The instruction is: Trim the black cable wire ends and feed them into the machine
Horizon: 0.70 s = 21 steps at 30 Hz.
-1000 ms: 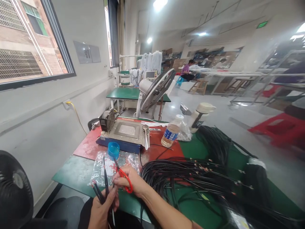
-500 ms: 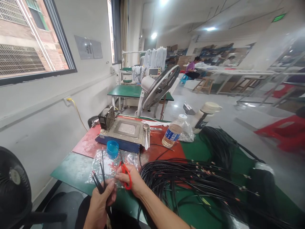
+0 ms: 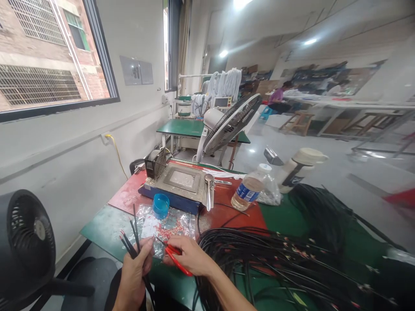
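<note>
My left hand (image 3: 138,268) is closed around several black cables (image 3: 130,248), whose upper ends stick up past the fingers, some with reddish tips. In my right hand (image 3: 186,255) is a pair of red-handled scissors (image 3: 177,260); their dark blades point up and left, close to the left fingertips. Just behind the hands lies a clear plastic bag (image 3: 145,216) scattered with small red and white bits (image 3: 170,229). A blue round cup (image 3: 161,206) stands at the back of the bag. Whatever lies between the left fingertips is too small to make out.
Behind the cup sits a blue-sided solder pot (image 3: 181,181) with a spoon (image 3: 209,192) on its edge. A bottle (image 3: 248,190) and a beige jug (image 3: 300,168) stand to the right. Black cable bundles (image 3: 246,246) cover the right side. A black fan (image 3: 29,242) is at left.
The scissors have tilted from nearly upright to pointing up and left, with their blades now near my left fingertips. My head view has turned slightly left, shifting the scene to the right.
</note>
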Each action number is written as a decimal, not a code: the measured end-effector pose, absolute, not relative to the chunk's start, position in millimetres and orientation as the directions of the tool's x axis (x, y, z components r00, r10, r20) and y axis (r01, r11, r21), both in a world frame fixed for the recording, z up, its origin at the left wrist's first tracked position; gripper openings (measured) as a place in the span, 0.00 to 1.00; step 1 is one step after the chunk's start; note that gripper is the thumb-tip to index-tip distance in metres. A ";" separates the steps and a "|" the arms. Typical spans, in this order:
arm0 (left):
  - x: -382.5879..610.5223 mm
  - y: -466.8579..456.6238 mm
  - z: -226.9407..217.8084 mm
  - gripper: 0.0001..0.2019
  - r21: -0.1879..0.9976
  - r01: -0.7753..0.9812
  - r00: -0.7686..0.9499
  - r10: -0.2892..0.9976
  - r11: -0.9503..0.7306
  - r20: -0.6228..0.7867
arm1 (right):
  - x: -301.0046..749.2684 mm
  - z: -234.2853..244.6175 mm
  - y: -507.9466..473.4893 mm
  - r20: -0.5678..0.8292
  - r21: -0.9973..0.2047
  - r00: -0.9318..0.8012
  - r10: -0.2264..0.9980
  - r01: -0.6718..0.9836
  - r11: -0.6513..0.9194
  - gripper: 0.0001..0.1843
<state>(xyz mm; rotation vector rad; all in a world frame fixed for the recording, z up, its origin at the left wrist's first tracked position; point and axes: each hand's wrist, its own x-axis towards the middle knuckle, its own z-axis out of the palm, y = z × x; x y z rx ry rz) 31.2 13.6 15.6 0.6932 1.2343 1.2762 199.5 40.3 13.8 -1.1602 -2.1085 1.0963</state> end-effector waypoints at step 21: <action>30.3 26.3 10.0 0.22 0.934 -0.215 -0.237 0.913 0.284 -0.332 | 195.6 2.7 44.7 -0.059 -0.877 -0.417 0.907 0.456 0.152 0.29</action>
